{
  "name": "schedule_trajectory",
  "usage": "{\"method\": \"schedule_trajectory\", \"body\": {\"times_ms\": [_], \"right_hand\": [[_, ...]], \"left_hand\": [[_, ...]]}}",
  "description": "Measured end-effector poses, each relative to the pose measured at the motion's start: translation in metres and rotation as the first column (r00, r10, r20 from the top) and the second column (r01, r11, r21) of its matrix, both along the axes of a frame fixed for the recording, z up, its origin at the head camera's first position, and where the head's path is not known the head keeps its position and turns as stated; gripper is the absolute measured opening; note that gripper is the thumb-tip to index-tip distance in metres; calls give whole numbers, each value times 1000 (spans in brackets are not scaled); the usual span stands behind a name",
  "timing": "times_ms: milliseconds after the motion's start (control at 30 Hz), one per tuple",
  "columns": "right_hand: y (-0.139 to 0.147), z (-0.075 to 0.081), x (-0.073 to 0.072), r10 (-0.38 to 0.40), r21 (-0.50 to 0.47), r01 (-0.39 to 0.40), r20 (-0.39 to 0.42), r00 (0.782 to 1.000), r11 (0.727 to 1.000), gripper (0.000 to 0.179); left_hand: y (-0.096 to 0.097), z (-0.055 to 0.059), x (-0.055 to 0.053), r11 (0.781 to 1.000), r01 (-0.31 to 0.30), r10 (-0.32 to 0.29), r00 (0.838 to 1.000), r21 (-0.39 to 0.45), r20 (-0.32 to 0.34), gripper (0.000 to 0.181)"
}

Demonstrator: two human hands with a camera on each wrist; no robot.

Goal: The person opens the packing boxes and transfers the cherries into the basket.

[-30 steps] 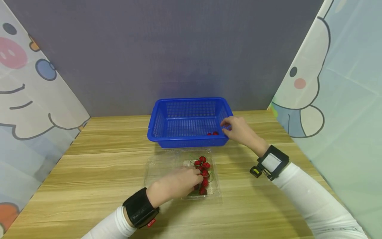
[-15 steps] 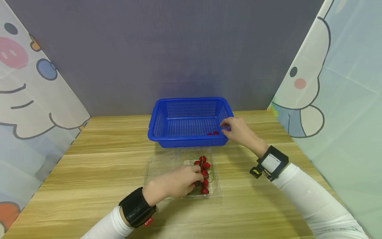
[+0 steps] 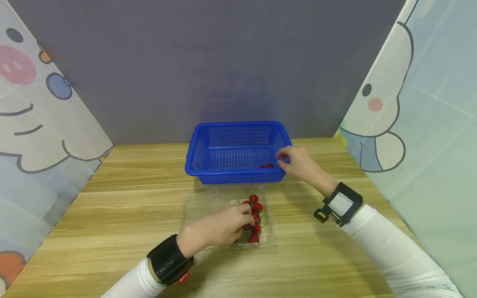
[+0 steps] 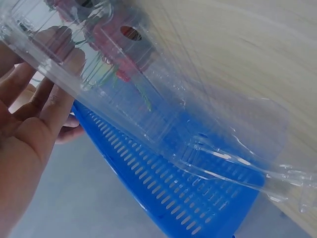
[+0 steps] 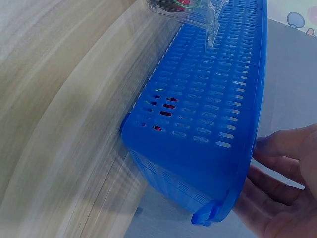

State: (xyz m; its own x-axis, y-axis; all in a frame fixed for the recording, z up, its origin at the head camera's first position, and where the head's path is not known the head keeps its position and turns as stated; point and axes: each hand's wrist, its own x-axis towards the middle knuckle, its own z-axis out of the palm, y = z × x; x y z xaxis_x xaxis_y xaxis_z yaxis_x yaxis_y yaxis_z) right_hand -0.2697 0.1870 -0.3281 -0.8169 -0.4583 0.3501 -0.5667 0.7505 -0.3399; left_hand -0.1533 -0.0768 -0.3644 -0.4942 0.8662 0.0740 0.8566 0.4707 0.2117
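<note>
The left hand [image 3: 228, 225] curls its fingers among red cherries [image 3: 257, 207] in a clear container [image 3: 199, 209] (whether it pinches one, I cannot tell); beyond, a blue basket [image 3: 231, 173] holds more cherries [image 3: 269, 166] near its right end, where the right hand [image 3: 298, 163] hovers, thumb and fingers loosely apart.

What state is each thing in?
Blue basket: upright, uncovered, cherries visible near its right front corner.
Clear plastic box: open, lid out to its left.
Cherries in the box: loose, some with green stems showing.
Left grip: in the box, fingers bent among cherries; whether it holds one, can't tell.
Right grip: at the basket's right side, thumb apart from fingers.
</note>
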Motion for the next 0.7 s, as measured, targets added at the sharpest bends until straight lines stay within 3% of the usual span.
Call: {"method": "schedule_trajectory", "body": {"times_ms": [300,700], "right_hand": [[0,1,3,20,-35,-22,-64,998,999,10],[-5,-2,7,60,-83,-75,-176,983,994,6]], "left_hand": [[-4,7,-2,996,29,-28,1000,79,-10,27],[-13,12,-4,995,1,-4,1000,104,28,29]]}}
